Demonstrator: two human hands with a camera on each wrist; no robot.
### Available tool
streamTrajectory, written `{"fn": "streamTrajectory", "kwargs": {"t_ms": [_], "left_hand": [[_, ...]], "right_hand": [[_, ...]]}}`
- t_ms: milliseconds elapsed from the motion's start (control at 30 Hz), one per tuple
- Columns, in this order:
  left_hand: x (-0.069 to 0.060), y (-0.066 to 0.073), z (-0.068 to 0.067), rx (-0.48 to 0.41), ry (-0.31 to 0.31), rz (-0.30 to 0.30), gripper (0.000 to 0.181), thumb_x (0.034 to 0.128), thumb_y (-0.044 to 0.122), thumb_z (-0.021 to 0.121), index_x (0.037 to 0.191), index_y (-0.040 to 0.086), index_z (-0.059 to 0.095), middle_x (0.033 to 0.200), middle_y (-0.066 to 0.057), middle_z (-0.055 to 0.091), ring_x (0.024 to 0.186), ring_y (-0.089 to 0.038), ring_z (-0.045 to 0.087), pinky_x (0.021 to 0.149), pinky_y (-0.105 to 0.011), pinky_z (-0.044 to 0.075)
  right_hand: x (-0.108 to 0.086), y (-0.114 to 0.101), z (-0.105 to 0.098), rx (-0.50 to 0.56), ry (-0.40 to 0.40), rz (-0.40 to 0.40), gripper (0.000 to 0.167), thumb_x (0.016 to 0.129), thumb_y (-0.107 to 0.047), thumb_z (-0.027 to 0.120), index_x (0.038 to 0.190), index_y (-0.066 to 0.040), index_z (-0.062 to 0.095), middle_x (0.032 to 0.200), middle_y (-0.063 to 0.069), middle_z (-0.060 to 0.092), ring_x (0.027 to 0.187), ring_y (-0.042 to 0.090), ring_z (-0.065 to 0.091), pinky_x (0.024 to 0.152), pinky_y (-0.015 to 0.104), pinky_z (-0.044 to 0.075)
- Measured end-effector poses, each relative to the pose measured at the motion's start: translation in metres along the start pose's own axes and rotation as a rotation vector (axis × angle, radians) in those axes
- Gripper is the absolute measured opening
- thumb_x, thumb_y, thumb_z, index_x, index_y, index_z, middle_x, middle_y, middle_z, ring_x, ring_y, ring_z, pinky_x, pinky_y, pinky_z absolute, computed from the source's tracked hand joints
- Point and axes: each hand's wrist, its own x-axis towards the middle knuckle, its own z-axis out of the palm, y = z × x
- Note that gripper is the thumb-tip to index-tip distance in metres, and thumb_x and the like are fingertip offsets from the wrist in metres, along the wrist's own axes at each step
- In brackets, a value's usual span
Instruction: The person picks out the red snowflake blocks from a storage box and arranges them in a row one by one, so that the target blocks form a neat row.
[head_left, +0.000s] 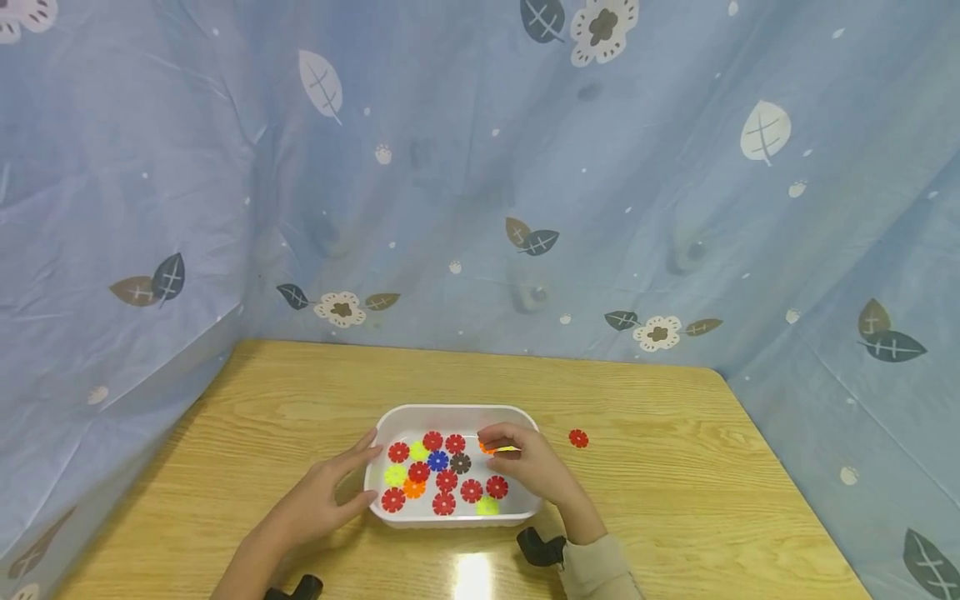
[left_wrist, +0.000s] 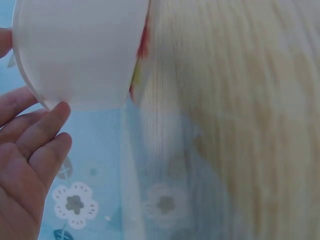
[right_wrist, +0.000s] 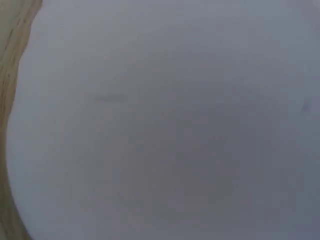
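A white plastic tray (head_left: 453,522) on the table holds many small notched discs: red (head_left: 443,503), blue (head_left: 438,461), dark brown (head_left: 461,463), orange (head_left: 414,489) and yellow (head_left: 395,475). My left hand (head_left: 324,500) rests against the tray's left end, thumb and fingers spread along it; in the left wrist view its fingers (left_wrist: 47,127) touch the rim. Over the tray's right part reaches my right hand (head_left: 532,462), thumb and forefinger apart. Beside its fingertips an orange disc (head_left: 487,447) shows, partly covered, with a bit of yellow. White tray surface fills the right wrist view.
One red disc (head_left: 578,438) lies on the wooden table (head_left: 660,483), right of the tray. Blue patterned cloth (head_left: 450,167) hangs behind the table and along both sides. Black wrist mounts (head_left: 540,548) sit near both wrists.
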Motion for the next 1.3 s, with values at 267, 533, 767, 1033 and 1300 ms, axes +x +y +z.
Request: {"fn": "streamTrajectory", "kwargs": {"t_ms": [267, 533, 767, 1033, 1300], "left_hand": [[0.0, 0.001, -0.001, -0.002, -0.003, -0.019, 0.055, 0.0873, 0.026, 0.067, 0.135, 0.005, 0.051, 0.15, -0.013, 0.035, 0.13, -0.036, 0.044, 0.102, -0.053, 0.041], [0.003, 0.001, -0.003, 0.008, 0.009, -0.002, 0.056, 0.0854, 0.024, 0.069, 0.135, 0.004, 0.052, 0.149, -0.015, 0.036, 0.129, -0.036, 0.045, 0.102, -0.053, 0.041], [0.004, 0.003, -0.003, -0.003, -0.002, -0.004, 0.056, 0.0865, 0.025, 0.068, 0.135, 0.004, 0.051, 0.15, -0.014, 0.036, 0.13, -0.037, 0.044, 0.102, -0.054, 0.041], [0.003, 0.005, -0.004, -0.006, -0.008, -0.009, 0.056, 0.0867, 0.026, 0.068, 0.135, 0.004, 0.051, 0.15, -0.014, 0.035, 0.13, -0.037, 0.044, 0.102, -0.055, 0.041], [0.003, 0.005, -0.003, -0.001, -0.018, -0.025, 0.055, 0.0872, 0.027, 0.067, 0.136, 0.005, 0.052, 0.151, -0.014, 0.035, 0.13, -0.037, 0.044, 0.102, -0.055, 0.041]], "right_hand": [[0.01, 0.004, 0.002, -0.167, -0.108, 0.017, 0.026, 0.083, 0.007, 0.061, 0.109, 0.006, 0.063, 0.11, 0.017, 0.065, 0.103, 0.033, 0.061, 0.091, 0.047, 0.053], [0.015, -0.001, 0.007, -0.429, -0.193, 0.131, 0.031, 0.072, 0.012, 0.064, 0.1, -0.002, 0.067, 0.097, 0.006, 0.069, 0.092, 0.021, 0.063, 0.081, 0.034, 0.055], [0.012, 0.001, 0.013, -0.629, -0.181, 0.134, 0.033, 0.066, 0.016, 0.065, 0.089, -0.008, 0.067, 0.085, -0.001, 0.064, 0.079, 0.012, 0.055, 0.074, 0.027, 0.051], [0.012, 0.004, 0.017, -0.731, -0.17, 0.122, 0.028, 0.069, 0.014, 0.066, 0.084, -0.009, 0.063, 0.077, -0.001, 0.056, 0.071, 0.01, 0.046, 0.064, 0.02, 0.044], [0.01, 0.003, 0.019, -0.775, -0.179, 0.109, 0.026, 0.068, 0.011, 0.068, 0.079, -0.01, 0.059, 0.071, -0.002, 0.05, 0.067, 0.01, 0.041, 0.059, 0.019, 0.039]]}}
